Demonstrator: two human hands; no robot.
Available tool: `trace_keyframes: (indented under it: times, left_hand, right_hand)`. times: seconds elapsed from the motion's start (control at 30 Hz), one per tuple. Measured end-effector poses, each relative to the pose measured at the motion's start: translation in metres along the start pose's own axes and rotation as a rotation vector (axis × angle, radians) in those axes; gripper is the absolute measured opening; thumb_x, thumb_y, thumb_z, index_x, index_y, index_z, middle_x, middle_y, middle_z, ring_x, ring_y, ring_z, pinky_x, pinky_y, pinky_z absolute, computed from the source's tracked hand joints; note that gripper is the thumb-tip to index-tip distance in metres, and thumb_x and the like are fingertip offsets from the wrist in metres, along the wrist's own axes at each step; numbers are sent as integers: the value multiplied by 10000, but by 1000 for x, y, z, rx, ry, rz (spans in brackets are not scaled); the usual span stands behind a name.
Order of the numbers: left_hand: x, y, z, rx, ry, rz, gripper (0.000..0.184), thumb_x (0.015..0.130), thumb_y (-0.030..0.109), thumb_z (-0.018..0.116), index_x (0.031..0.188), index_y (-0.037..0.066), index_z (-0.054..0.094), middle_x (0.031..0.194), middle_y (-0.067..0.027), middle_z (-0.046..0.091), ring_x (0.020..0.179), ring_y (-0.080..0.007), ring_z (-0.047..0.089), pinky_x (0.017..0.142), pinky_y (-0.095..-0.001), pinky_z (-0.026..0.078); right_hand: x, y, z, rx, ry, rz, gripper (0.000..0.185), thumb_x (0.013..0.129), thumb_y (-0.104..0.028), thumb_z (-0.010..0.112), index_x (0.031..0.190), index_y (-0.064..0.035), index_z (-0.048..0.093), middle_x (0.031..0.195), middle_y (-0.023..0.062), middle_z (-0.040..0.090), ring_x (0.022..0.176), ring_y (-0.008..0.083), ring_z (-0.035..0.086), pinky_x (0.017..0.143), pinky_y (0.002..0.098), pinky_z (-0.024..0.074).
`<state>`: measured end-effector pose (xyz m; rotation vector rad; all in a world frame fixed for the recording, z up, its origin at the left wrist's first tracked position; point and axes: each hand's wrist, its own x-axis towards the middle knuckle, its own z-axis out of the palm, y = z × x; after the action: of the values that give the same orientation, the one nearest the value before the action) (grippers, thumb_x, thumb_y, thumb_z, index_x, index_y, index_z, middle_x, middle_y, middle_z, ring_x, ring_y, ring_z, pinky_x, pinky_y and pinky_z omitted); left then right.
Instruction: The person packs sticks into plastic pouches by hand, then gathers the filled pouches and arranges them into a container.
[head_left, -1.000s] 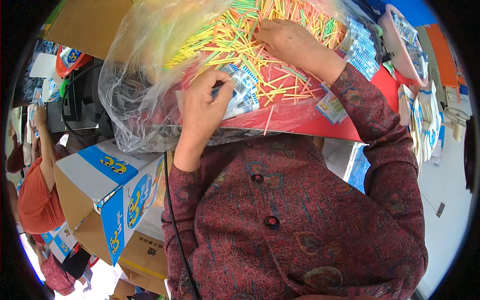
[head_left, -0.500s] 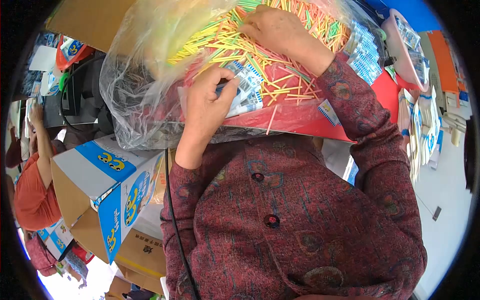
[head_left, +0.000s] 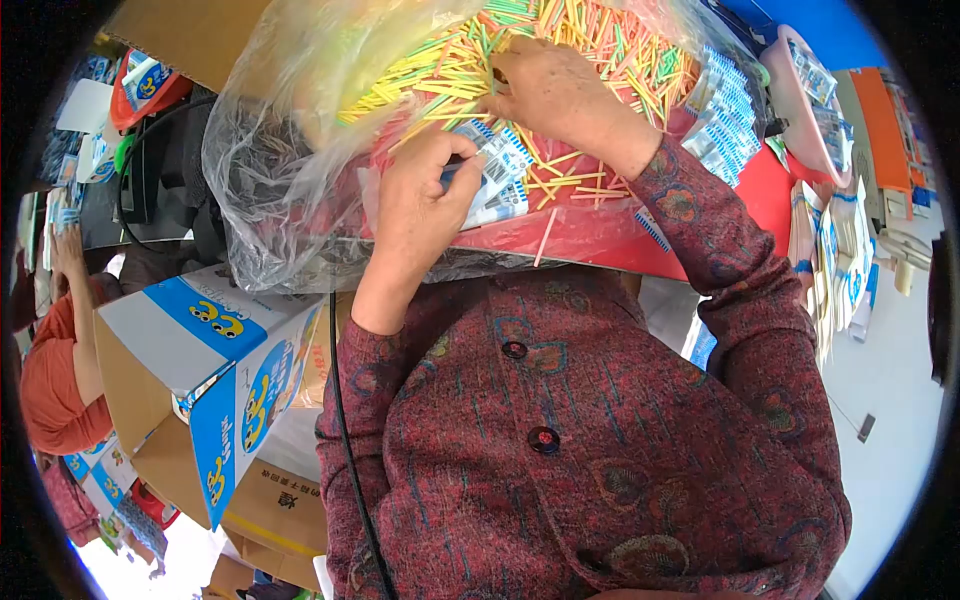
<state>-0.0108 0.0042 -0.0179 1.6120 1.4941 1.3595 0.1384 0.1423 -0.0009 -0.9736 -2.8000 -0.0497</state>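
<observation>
My left hand (head_left: pixel 420 205) is closed, thumb against bent forefinger, on a small white packet (head_left: pixel 500 165) with a blue striped edge and printed barcode. Another such packet lies just below it, partly covered. To the right, my right hand (head_left: pixel 565 95) has curled fingers over a heap of thin sticks (head_left: pixel 430 75) in yellow, green and pink. Its fingertips are low among the sticks near the packet; whatever they pinch is hidden. The heap rests on a red surface (head_left: pixel 610 235) inside a clear plastic bag (head_left: pixel 270 180).
Rows of blue-and-white packets (head_left: pixel 722 120) lie right of the heap. Beyond them stands a pink basket (head_left: pixel 790 95) holding more packets. At lower left is an open carton (head_left: pixel 170 400) with blue flaps. A black cable (head_left: pixel 340 430) hangs past my sleeve. Another person's orange sleeve (head_left: pixel 60 375) shows far left.
My right hand has drawn down towards me and closer to my left hand, its fingers more bent. My left hand stays nearly in place with the packet.
</observation>
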Motion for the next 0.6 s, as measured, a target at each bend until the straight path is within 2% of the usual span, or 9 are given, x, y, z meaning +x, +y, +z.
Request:
trace_keyframes:
  times: [0.27, 0.4, 0.6]
  left_hand:
    - [2, 7, 10, 42, -9, 28, 106, 785, 83, 657, 814, 15, 582, 748, -106, 582, 709, -260, 587, 646, -336, 452]
    - [2, 6, 10, 37, -7, 41, 105, 784, 88, 654, 813, 16, 582, 757, -114, 585, 724, -274, 584, 657, -345, 451]
    - [2, 7, 11, 62, -9, 26, 99, 783, 83, 651, 813, 19, 582, 768, -120, 588, 734, -290, 584, 674, -357, 450]
  right_hand:
    - [-9, 15, 4, 44, 21, 120, 229, 845, -262, 602, 903, -44, 640, 904, 162, 640, 828, 347, 637, 718, 440, 509]
    - [3, 25, 1, 176, -3, 188, 205, 856, -234, 583, 889, -40, 641, 870, 155, 648, 807, 348, 635, 711, 435, 508]
    - [32, 11, 6, 291, 198, -70, 238, 863, -235, 586, 974, -36, 654, 850, 154, 656, 816, 352, 628, 714, 415, 508]
